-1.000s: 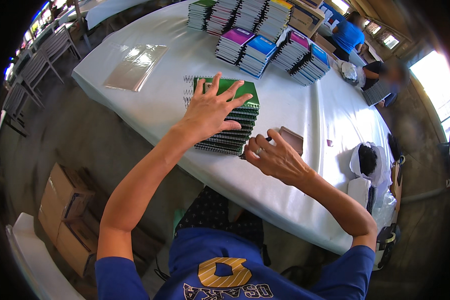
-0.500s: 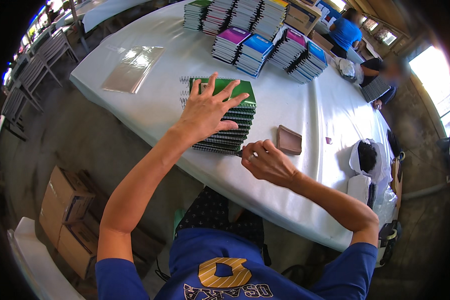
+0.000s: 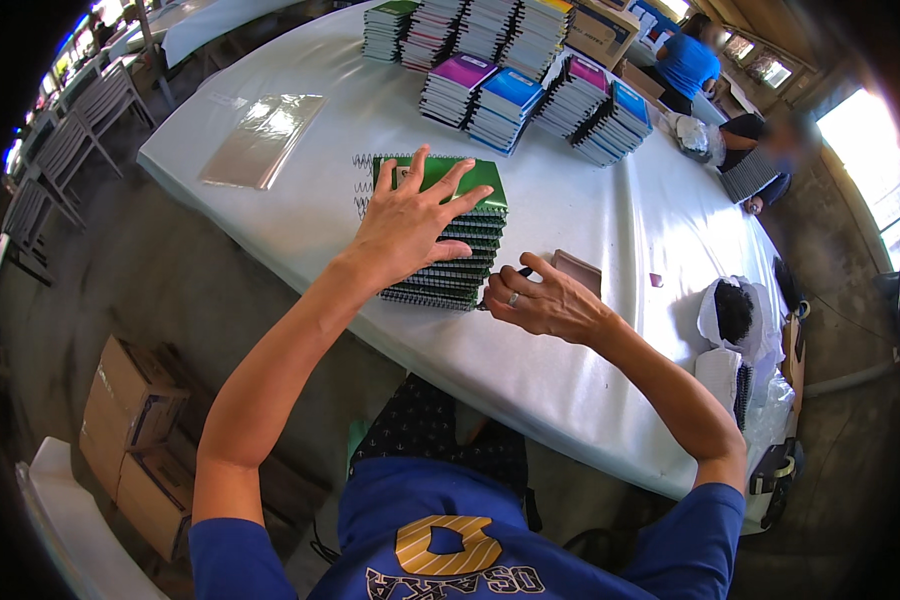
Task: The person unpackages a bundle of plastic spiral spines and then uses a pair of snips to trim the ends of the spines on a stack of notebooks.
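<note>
A stack of green-covered spiral notebooks [image 3: 485,190] stands near the front edge of the white-covered table [image 3: 370,120]. Loose wire coils stick out from its left side. My left hand [image 3: 410,215] rests on the top cover with its fingers spread, holding nothing. At the stack's lower right corner, my right hand [image 3: 545,300] is closed around a slim dark tool, mostly hidden by the fingers; its kind cannot be made out. Just beyond that hand lies a small brown curved block [image 3: 579,270], partly covered by it.
Stacks of notebooks with purple and blue covers [image 3: 510,90] stand at the back. Clear plastic sheets [image 3: 262,140] lie at left. White bags with black contents [image 3: 735,315] sit at the right edge. Cardboard boxes [image 3: 130,410] stand on the floor. Other people [image 3: 688,65] are at the far right.
My right hand has turned and risen slightly at the stack's corner, its index finger lifting and part of the dark tool showing. My left hand stays on the top cover.
</note>
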A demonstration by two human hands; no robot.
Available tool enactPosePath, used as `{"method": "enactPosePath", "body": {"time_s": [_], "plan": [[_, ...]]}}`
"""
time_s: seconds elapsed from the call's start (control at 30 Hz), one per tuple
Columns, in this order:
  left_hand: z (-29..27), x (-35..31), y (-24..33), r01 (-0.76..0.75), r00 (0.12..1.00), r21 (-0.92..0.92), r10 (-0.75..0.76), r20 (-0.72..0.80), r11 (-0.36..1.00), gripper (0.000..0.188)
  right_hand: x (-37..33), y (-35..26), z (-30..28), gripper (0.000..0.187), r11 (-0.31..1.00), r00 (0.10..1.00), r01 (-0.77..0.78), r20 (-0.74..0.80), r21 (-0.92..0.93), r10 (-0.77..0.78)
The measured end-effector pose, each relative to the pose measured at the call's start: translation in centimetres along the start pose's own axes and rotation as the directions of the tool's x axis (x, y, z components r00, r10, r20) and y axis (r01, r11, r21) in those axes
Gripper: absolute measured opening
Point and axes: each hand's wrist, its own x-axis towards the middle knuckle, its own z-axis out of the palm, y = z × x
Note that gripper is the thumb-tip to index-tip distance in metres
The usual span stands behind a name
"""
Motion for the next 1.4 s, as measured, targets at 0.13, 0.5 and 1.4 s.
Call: {"method": "enactPosePath", "body": {"time_s": [0.13, 0.5, 1.4], "plan": [[0.0, 0.0, 0.0, -0.002, 1.000, 0.010, 0.002, -0.010, 1.000, 0.075, 0.1, 0.0, 0.2, 0.028, 1.000, 1.000, 0.010, 0.004, -0.020, -0.010], [0.0, 0.0, 0.1, 0.000, 1.000, -0.019, 0.000, -0.006, 1.000, 0.074, 2.0, -0.3, -0.9, 0.009, 0.995, 0.995, 0.102, 0.007, 0.017, -0.102], [-1.8, -0.4, -0.1, -0.039, 0.999, 0.003, 0.038, 0.032, 0.999, 0.077, -1.5, 0.6, 7.2, 0.043, 0.204, 0.434, -0.680, 0.162, 0.704, 0.886]]}}
